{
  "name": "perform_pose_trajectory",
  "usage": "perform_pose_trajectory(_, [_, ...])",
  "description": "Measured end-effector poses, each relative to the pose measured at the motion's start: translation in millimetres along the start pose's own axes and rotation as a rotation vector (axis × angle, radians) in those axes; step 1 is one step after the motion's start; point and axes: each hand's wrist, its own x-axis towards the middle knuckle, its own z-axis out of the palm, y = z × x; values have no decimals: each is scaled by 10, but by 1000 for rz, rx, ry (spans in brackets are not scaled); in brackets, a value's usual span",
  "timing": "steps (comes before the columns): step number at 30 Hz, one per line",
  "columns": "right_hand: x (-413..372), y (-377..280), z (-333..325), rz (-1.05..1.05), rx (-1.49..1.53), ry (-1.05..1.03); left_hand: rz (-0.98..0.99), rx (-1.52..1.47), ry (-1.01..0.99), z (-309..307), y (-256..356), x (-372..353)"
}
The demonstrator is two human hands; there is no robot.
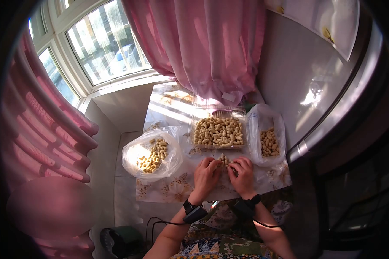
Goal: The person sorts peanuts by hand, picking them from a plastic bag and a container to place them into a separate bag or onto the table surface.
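At the table's near side, my left hand (206, 176) has its fingers curled and pressed together; what they hold, if anything, is too small to make out. Close beside it, my right hand (243, 176) is closed, its thumb and fingertips pinching what looks like a peanut in its shell. A few unshelled peanuts (224, 159) lie between the fingertips of both hands. Just beyond sits a clear plastic box (220, 147) full of peanuts. To the left stands an open white plastic bag (173, 146) with peanuts inside, and to the right a bag-lined container (277, 123) holds more.
A flower-patterned cloth (175, 190) covers the table. Pink curtains (194, 39) hang down to its far edge, and a grey panel (302, 86) rises along the right. Dark bands with cables are on both wrists. A dark green round object (123, 241) stands low at the left.
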Motion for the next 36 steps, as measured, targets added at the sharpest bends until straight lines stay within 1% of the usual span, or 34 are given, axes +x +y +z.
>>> perform_pose_trajectory(3, [21,-24,-17,-20,69,32,12,-8,6,0,-19,3])
perform_pose_trajectory(5, [52,-86,-72,34,183,78,1,-10,-10,-24,3,11])
perform_pose_trajectory(8, [362,-167,-192,36,270,113,4,-39,4,-40,31,20])
perform_pose_trajectory(9, [467,-189,-230,39,271,113,3,-39,1,-35,32,8])
perform_pose_trajectory(11, [644,-223,-276,-36,172,168,-10,-26,12,-27,22,17])
perform_pose_trajectory(13, [646,-205,-240,-41,183,198,-14,-32,16,-16,-14,21])
perform_pose_trajectory(15, [475,-158,-222,69,306,48,-31,-38,19,-9,-18,4])
perform_pose_trajectory(17, [337,-153,-133,57,310,42,-81,-54,-3,-4,2,-5])
perform_pose_trajectory(19, [229,-111,-87,-61,170,-36,-53,-40,8,16,10,6])
perform_pose_trajectory(21, [158,-69,-11,-53,124,-47,-20,-27,15,12,32,17])
perform_pose_trajectory(23, [169,-112,-33,-58,-20,-101,9,23,3,-25,70,35])
perform_pose_trajectory(27, [92,-12,62,-35,18,-105,39,64,-9,-4,18,31])
perform_pose_trajectory(32, [66,-48,-8,10,90,-63,-8,-23,12,36,-27,10])
perform_pose_trajectory(36, [57,-7,19,19,85,-59,-31,-10,-29,1,-22,17])
